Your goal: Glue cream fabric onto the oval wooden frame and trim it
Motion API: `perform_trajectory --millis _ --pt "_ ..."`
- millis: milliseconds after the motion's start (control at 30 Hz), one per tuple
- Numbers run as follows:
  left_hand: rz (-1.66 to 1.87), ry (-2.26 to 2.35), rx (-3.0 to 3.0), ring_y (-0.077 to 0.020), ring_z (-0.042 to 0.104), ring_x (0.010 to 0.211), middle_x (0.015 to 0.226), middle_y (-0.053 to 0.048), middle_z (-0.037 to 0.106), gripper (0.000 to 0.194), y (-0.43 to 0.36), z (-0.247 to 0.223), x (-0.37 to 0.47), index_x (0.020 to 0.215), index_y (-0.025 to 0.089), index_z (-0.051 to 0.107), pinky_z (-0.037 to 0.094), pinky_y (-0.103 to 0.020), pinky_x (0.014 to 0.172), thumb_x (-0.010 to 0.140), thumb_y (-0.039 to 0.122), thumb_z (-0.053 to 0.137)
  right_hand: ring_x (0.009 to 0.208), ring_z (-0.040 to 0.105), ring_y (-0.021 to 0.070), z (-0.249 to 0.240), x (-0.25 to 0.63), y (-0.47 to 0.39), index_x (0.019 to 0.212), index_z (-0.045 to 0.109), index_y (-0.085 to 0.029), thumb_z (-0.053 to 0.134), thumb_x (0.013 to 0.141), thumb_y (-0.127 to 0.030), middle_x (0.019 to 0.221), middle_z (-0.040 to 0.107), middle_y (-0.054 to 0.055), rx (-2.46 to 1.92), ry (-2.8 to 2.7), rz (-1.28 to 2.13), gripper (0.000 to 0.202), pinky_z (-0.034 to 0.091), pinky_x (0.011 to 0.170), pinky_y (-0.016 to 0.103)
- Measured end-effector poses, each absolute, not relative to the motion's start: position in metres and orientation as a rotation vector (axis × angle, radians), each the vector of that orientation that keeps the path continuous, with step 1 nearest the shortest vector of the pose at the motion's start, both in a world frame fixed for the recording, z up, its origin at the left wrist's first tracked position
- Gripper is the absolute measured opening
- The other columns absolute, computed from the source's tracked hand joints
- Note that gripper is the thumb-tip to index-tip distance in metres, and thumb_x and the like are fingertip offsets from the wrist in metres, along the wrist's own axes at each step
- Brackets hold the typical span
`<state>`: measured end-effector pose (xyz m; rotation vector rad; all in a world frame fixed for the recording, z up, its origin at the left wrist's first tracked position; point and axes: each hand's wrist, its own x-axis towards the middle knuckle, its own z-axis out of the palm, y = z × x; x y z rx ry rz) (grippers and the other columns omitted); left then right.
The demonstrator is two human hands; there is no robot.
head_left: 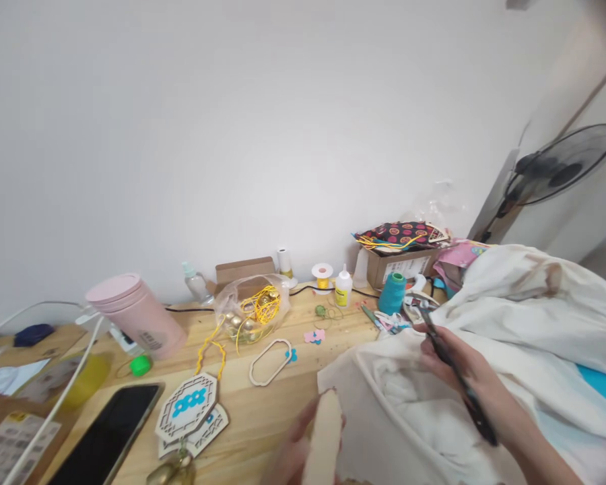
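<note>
My left hand (297,431), at the bottom middle, is closed around a flat, pale strip (324,431) that looks like wood. Angled across my right hand (459,367) lies a long black tool (457,374) with a narrow tip, gripped in closed fingers; its exact kind is unclear. White cloth (398,404) spreads beneath my right hand and beside the left. Left of the strip, an oval frame (253,369) rests on the table, touching or near a small blue cutout (293,355). Octagonal lattice panels (188,406) with blue inlay overlap farther left, with yellow cord and a brass-coloured bell (172,468).
A phone (108,434) and a pink tumbler (136,313) occupy the left side. Along the back stand a bag of bells and cord (252,313), a glue bottle (343,288), a teal thread cone (392,293) and a cardboard box (398,266). A fan (560,168) is at right.
</note>
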<state>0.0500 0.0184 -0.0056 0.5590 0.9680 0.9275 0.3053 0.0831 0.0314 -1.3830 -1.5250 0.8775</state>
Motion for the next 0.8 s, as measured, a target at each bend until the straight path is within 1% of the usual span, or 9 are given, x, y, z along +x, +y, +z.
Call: perform_trajectory --millis 100,200,300,433,533,600,667,733,800 --pt "1.001 1.058 0.749 -0.0192 0.056 0.082 0.096 -0.01 0.061 0.068 0.02 -0.011 0.077 0.111 0.017 0.047 0.044 -0.029 0.07 0.048 0.023 0.069 0.073 0.054 0.0246 0.024 0.313 0.095 0.106 0.055 -0.015 0.055 0.064 -0.027 0.077 0.058 0.006 -1.709 -1.935 0.31 0.043 0.044 0.067 0.036" --pt "0.935 1.296 1.108 -0.0163 0.052 0.077 0.097 -0.011 0.057 0.069 0.02 -0.014 0.094 0.119 0.012 0.038 0.042 -0.027 0.066 0.055 0.023 0.062 0.084 0.055 0.0294 0.008 0.321 0.103 0.105 0.058 -0.013 0.056 0.059 -0.02 0.086 0.061 0.012 -1.747 -2.196 0.038 0.046 0.044 0.075 0.042" --pt "0.814 1.423 1.422 -0.0153 0.05 0.071 0.09 -0.01 0.057 0.067 0.019 -0.016 0.093 0.122 0.008 0.035 0.042 -0.028 0.066 0.06 0.023 0.056 0.091 0.054 0.0295 0.001 0.324 0.095 0.103 0.058 -0.014 0.056 0.064 -0.024 0.099 0.059 0.014 -1.674 -2.091 -0.074 0.041 0.045 0.077 0.042" --pt "0.695 1.413 1.729 -0.0197 0.05 0.091 0.101 -0.012 0.055 0.067 0.018 -0.022 0.08 0.124 0.008 0.035 0.041 -0.031 0.079 0.061 0.017 0.054 0.091 0.055 0.0218 0.005 0.302 0.064 0.099 0.055 -0.019 0.047 0.077 -0.026 0.097 0.061 0.01 -1.338 -2.0 -0.03 0.025 0.047 0.077 0.034" --pt "0.604 1.366 1.795 -0.0207 0.05 0.099 0.111 -0.012 0.054 0.072 0.017 -0.028 0.069 0.128 0.015 0.033 0.041 -0.033 0.084 0.06 0.015 0.058 0.09 0.056 0.0174 0.004 0.275 0.045 0.098 0.056 -0.021 0.053 0.074 -0.025 0.096 0.063 0.005 -0.971 -2.314 0.185 0.025 0.047 0.076 0.025" --pt "0.552 1.362 1.846 -0.0232 0.046 0.108 0.121 -0.013 0.049 0.075 0.016 -0.034 0.06 0.128 0.018 0.034 0.037 -0.036 0.091 0.059 0.018 0.063 0.095 0.055 0.0202 -0.003 0.262 0.039 0.104 0.055 -0.021 0.055 0.073 -0.036 0.103 0.063 0.006 -0.809 -2.487 0.132 0.034 0.045 0.079 0.029" --pt "0.506 1.373 1.914 -0.0266 0.037 0.118 0.129 -0.014 0.043 0.073 0.014 -0.039 0.047 0.127 0.019 0.038 0.031 -0.041 0.097 0.059 0.024 0.065 0.099 0.053 0.0209 -0.012 0.255 0.039 0.109 0.052 -0.021 0.052 0.077 -0.04 0.106 0.063 0.004 -0.748 -2.548 -0.004 0.037 0.043 0.082 0.031" --pt "0.476 1.351 1.948 -0.026 0.04 0.116 0.127 -0.014 0.046 0.064 0.012 -0.043 0.033 0.125 0.021 0.041 0.032 -0.041 0.096 0.064 0.028 0.061 0.097 0.054 0.018 -0.021 0.252 0.038 0.108 0.052 -0.024 0.047 0.082 -0.035 0.103 0.064 0.001 -0.731 -2.531 -0.094 0.029 0.04 0.086 0.03" --pt "0.535 1.353 1.943 -0.0224 0.051 0.105 0.12 -0.011 0.054 0.051 0.008 -0.045 0.023 0.121 0.025 0.046 0.04 -0.037 0.09 0.071 0.024 0.053 0.089 0.056 0.0148 -0.027 0.249 0.035 0.102 0.054 -0.026 0.043 0.086 -0.029 0.095 0.066 -0.003 -0.731 -2.475 -0.122 0.02 0.034 0.092 0.03"
